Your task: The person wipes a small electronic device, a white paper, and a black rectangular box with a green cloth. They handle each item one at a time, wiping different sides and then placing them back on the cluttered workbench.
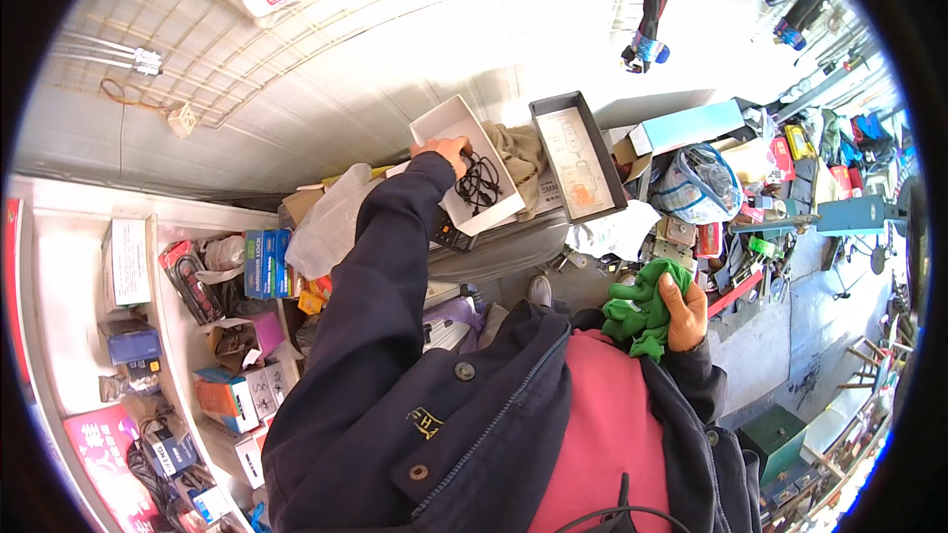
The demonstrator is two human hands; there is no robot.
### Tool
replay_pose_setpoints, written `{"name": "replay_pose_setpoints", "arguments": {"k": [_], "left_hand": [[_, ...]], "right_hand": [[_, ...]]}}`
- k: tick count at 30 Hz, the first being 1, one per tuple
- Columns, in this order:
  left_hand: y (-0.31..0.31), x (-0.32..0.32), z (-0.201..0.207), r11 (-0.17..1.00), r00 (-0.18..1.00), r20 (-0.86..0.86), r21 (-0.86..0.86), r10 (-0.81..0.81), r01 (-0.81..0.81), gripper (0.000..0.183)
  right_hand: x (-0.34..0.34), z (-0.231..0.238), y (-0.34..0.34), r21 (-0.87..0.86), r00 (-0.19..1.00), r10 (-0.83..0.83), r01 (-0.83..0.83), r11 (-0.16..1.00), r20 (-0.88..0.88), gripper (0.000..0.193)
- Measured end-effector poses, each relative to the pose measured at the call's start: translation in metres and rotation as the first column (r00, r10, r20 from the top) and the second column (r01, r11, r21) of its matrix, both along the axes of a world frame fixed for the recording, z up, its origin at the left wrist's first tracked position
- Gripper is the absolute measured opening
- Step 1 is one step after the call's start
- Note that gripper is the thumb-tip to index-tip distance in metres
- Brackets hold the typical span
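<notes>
Out ahead, my left hand (446,152) is closed over the left wall of an open white box (454,118), its fingertips partly hidden on the inner side. Coiled black cable (479,184) lies in that box, close to my fingers. Nearer my body, on the right, my right hand (684,314) holds a crumpled green cloth (637,308), the thumb pressed on top of it. Just right of the white box rests an open black-rimmed box (578,163) with a printed sheet inside. Between the two boxes sits a beige cloth bundle (518,153).
Shelves (153,266) with small boxes and packets stand at my left. A blue-and-white bag (698,183) and a long light-blue box (688,126) lie to the right. Beyond them tools clutter the floor near a teal machine (859,216). Wire racks hang on the wall.
</notes>
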State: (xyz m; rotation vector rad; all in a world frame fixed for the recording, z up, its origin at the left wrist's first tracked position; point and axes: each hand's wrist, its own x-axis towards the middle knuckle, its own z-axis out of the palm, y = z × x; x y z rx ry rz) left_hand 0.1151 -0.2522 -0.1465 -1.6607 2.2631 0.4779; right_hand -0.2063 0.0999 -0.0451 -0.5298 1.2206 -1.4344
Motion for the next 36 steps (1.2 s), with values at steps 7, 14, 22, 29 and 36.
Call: {"name": "replay_pose_setpoints", "arguments": {"k": [7,14,22,29,36], "left_hand": [[0.026,-0.019,0.023,0.904,0.97,-0.22,-0.428,-0.107,0.003,0.033],[0.074,-0.115,0.03,0.797,0.622,-0.518,-0.507,-0.587,0.33,0.016],[0.102,-0.165,0.003,0.766,0.734,-0.225,-0.249,-0.641,0.592,0.022],[0.1,-0.183,0.003,0.818,0.815,-0.078,-0.115,-0.574,0.564,0.039],[0.098,-0.18,-0.014,0.815,0.825,-0.083,-0.237,-0.559,0.528,0.034]], "right_hand": [[-0.017,-0.012,0.004,0.07,0.999,-0.029,0.026,0.997,0.041,0.029],[-0.034,-0.025,-0.004,0.153,0.989,-0.029,0.007,0.988,0.145,0.029],[-0.05,-0.042,-0.006,0.198,0.976,-0.088,0.048,0.979,0.201,0.026],[-0.055,-0.051,-0.013,0.202,0.97,-0.063,0.015,0.979,0.235,0.027],[-0.055,-0.052,-0.02,0.201,0.972,-0.044,-0.003,0.98,0.232,0.028]]}}
